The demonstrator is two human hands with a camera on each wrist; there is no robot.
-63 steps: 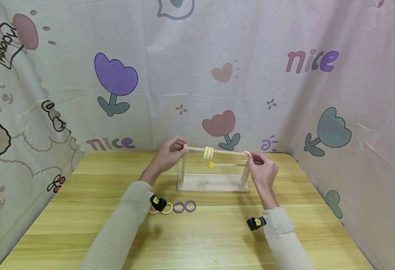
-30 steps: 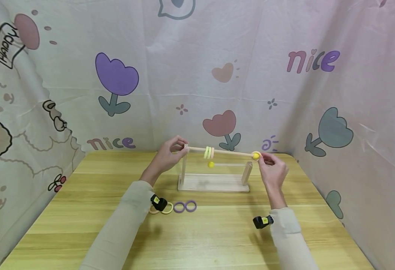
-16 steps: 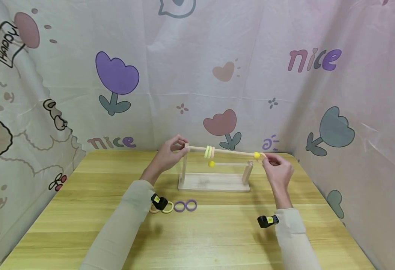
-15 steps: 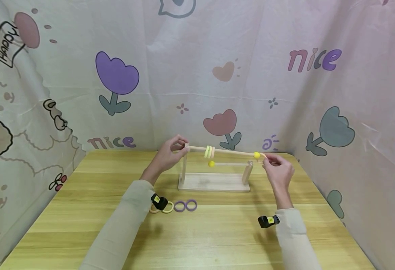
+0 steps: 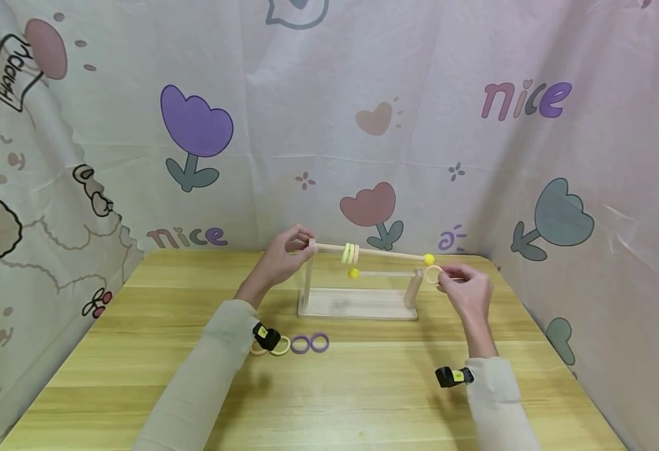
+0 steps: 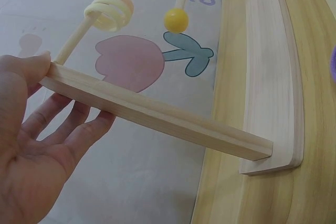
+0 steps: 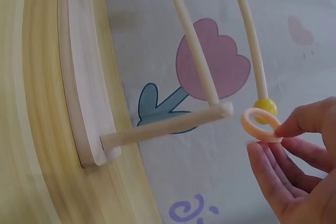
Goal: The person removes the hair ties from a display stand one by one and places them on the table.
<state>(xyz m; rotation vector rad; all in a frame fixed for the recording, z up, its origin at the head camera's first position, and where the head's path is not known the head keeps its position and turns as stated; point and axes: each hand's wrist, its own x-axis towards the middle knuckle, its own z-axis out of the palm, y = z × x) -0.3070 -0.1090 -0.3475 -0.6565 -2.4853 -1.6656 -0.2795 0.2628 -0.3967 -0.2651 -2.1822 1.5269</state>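
Observation:
A wooden stand (image 5: 358, 304) has two posts, each bearing a rod tipped with a yellow ball. My left hand (image 5: 281, 258) pinches the top of the left post (image 6: 157, 116), thumb on one side and fingers on the other. From this post the upper rod (image 5: 391, 254) reaches right, with several pale yellow and peach rings (image 5: 349, 254) around it. Thumb and fingers of my right hand (image 5: 469, 294) pinch a peach ring (image 7: 257, 134) just off the rod's end, close beside the upper yellow ball (image 5: 429, 259). The lower rod's ball (image 5: 354, 274) points left.
In front of the stand, two purple rings (image 5: 300, 352) lie on the wooden table (image 5: 363, 394). Left of them are a yellow ring (image 5: 280, 354) and an orange one (image 5: 259, 354), partly hidden by the left wrist camera. A patterned cloth (image 5: 307, 125) hangs behind.
My right hand has moved right along the upper rod, taking the peach ring over the yellow ball and off the end, then slightly lower. My left hand stays on the post.

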